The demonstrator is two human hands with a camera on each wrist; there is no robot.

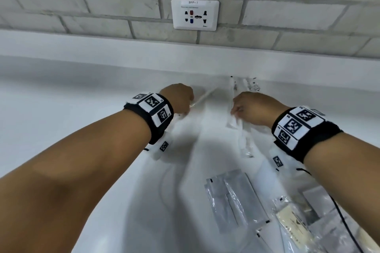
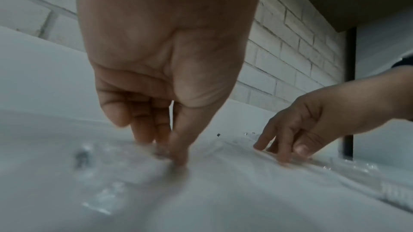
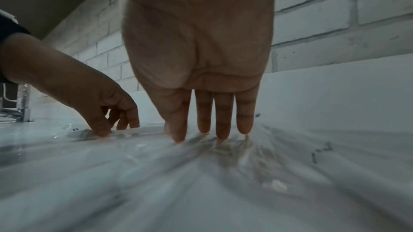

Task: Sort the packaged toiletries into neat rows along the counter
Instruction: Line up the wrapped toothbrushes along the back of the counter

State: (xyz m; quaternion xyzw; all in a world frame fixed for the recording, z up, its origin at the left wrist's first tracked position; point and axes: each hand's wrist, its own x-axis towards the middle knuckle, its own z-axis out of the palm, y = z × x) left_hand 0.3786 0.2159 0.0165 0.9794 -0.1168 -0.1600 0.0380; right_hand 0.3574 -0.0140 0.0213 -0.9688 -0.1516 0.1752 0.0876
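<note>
A white counter (image 1: 82, 92) is being seen under a grey brick wall (image 1: 287, 12) with a white socket (image 1: 195, 14) on it. A long thin packet (image 1: 202, 96) is being pinched by the left hand (image 1: 178, 97) at the far middle of the counter, thumb and fingers curled onto it. Another clear packet (image 1: 233, 107) just to the right is being pressed flat by the right hand (image 1: 254, 109), whose fingers (image 3: 223, 117) are being kept straight. More packets are being left near the right side: silver packets (image 1: 234, 199) and a cream packet (image 1: 292, 226).
</note>
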